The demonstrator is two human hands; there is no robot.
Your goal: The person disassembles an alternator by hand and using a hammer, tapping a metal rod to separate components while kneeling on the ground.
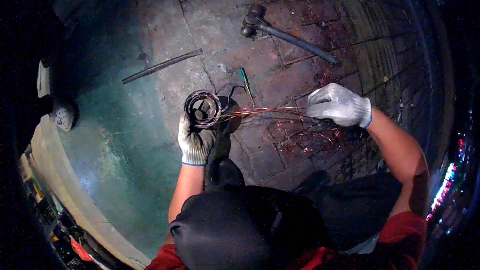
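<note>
Shiny metal, matt cloth

Thin copper-coloured metal wires (270, 110) gleam; the round dark coil (202, 94) looks smooth, faintly glossy. White knitted cloth gloves (345, 105) look matt, the long dark hammer (295, 40) dull metal, the reddish-grey brick floor (225, 20) rough.

Wires (265, 110) stretch between a coil (218, 105) in the left hand (195, 143) and the right hand (341, 105). On the floor (220, 25) beyond: rod (162, 66) left, screwdriver (245, 81) middle, hammer (291, 41) right.

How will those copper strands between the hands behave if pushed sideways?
The copper strands would likely bend rather than stay rigid, looking thin for their length. They may spread instead of moving together, since gaps show between them. Their shine suggests they could slip in the gloved right hand.
</note>
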